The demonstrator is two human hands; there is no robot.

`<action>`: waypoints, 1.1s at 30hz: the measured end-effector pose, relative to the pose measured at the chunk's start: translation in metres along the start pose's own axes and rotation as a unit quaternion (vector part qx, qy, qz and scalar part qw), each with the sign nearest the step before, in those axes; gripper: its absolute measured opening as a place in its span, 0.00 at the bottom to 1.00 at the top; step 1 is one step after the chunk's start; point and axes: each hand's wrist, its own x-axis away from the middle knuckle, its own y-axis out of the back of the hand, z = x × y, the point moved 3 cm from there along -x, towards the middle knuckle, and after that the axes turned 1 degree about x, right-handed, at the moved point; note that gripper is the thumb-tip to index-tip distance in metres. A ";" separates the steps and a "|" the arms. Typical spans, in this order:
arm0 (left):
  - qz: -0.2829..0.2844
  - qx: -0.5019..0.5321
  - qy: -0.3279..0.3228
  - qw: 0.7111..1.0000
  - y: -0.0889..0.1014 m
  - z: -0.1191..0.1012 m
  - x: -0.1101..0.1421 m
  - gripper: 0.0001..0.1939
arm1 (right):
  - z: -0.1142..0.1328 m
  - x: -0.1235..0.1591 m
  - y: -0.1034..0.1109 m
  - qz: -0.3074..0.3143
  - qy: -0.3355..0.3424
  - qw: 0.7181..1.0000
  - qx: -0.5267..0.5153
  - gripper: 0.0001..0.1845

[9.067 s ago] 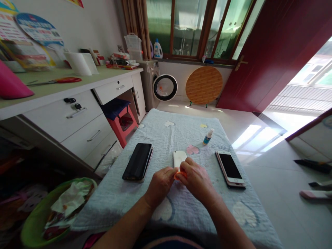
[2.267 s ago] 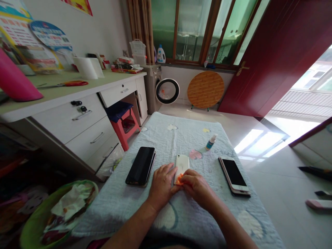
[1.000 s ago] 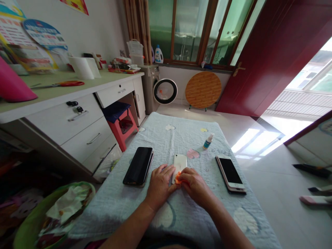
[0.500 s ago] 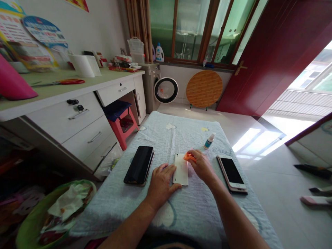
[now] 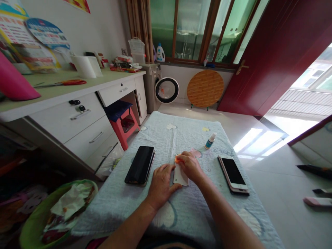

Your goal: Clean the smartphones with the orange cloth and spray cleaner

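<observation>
A white phone (image 5: 179, 177) lies back up in the middle of the light blue quilted table cover (image 5: 181, 135). My left hand (image 5: 161, 183) rests flat beside its near left edge, fingers stretched out and touching it. My right hand (image 5: 188, 165) is closed on a small orange cloth (image 5: 177, 159) and presses it on the phone's far end. A black phone (image 5: 140, 165) lies to the left. To the right lies a white-framed phone (image 5: 233, 173) with its dark screen up. Beyond them stands a small spray bottle (image 5: 209, 141).
A white desk with drawers (image 5: 77, 110) runs along the left, a red stool (image 5: 123, 124) under it. A green basket (image 5: 38, 221) with crumpled wipes sits at the lower left. A washing machine (image 5: 160, 88), a round wooden tabletop (image 5: 204, 88) and a red door (image 5: 272, 52) stand behind.
My right hand has carried the orange cloth from the phone's near end to its far end, then slightly left across it. My left hand has stayed at the phone's near left edge.
</observation>
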 end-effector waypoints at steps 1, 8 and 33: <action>-0.008 0.006 -0.006 1.000 -0.001 0.001 0.000 0.33 | 0.003 0.001 -0.001 0.006 0.006 1.000 -0.009 0.10; -0.058 -0.004 -0.017 0.998 -0.008 0.009 0.004 0.38 | 0.023 0.027 -0.002 0.059 0.019 0.997 -0.044 0.11; 0.009 -0.035 -0.015 0.999 0.000 -0.003 0.001 0.33 | -0.019 -0.017 0.008 0.023 -0.032 0.999 0.012 0.13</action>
